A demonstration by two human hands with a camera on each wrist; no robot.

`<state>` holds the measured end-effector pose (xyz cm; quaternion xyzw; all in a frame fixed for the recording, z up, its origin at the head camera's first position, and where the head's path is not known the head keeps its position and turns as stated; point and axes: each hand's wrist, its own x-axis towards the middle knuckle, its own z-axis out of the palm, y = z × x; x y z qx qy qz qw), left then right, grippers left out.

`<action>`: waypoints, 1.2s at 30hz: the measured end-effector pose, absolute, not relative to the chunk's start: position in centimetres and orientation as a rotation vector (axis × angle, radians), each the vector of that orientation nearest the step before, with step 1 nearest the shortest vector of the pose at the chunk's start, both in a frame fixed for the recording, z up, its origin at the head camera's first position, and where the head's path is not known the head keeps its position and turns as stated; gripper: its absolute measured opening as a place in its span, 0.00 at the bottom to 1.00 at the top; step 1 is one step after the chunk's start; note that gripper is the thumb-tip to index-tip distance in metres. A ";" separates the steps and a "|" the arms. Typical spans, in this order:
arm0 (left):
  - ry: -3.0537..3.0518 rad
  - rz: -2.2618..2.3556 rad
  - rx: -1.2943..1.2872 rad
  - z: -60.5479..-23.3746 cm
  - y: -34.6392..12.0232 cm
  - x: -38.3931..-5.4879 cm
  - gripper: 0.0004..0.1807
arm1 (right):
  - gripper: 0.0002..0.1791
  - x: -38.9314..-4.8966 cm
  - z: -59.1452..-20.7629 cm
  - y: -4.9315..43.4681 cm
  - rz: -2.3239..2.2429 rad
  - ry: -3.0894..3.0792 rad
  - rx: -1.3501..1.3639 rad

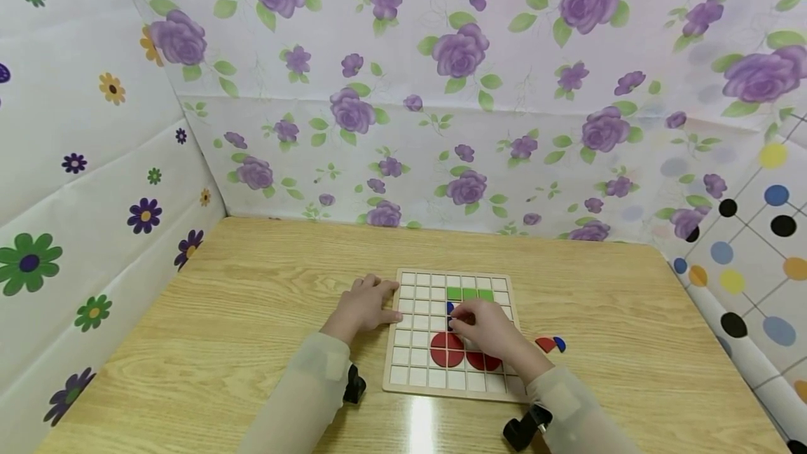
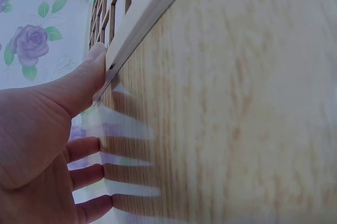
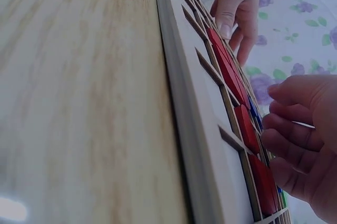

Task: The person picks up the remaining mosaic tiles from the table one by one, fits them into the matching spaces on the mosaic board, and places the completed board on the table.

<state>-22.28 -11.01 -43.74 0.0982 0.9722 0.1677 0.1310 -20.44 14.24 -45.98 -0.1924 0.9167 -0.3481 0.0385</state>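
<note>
The wooden grid board [image 1: 419,357] lies flat on the table [image 1: 221,342], between the two hands, with the left hand [image 1: 362,307] at its left edge and the right hand [image 1: 488,328] over its right half. The left hand is spread: its thumb rests on the board's rim, and the other fingers reach forward beside it, apart from one another. The right hand is bent, its thumb and fingertips gathered just at the blue pieces [image 1: 450,307] near the middle of the grid; from these angles I cannot fairly tell whether it pinches one or only hovers beside it. Three green squares [image 1: 469,294] sit in a row above the blue pieces, and a red circle [image 1: 440,357] sits below them. More red pieces [image 1: 484,362] lie partly under the right hand. On the table, right of the board, a loose red piece [image 1: 545,345] lies beside a loose blue piece [image 1: 560,344]
</note>
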 end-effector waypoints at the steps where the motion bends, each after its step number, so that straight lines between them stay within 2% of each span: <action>1: 2.823 0.489 0.285 -43.7 -11.0 -22.3 0.36 | 0.06 -20.4 -46.0 14.3 -1.080 2.807 -0.590; 23: 2.825 0.471 0.295 -43.6 -11.0 -22.3 0.36 | 0.09 -19.6 -45.9 15.9 -1.195 2.773 -0.614; 36: 2.831 0.490 0.290 -44.0 -11.2 -22.3 0.37 | 0.11 -19.1 -45.6 16.6 -1.210 2.800 -0.525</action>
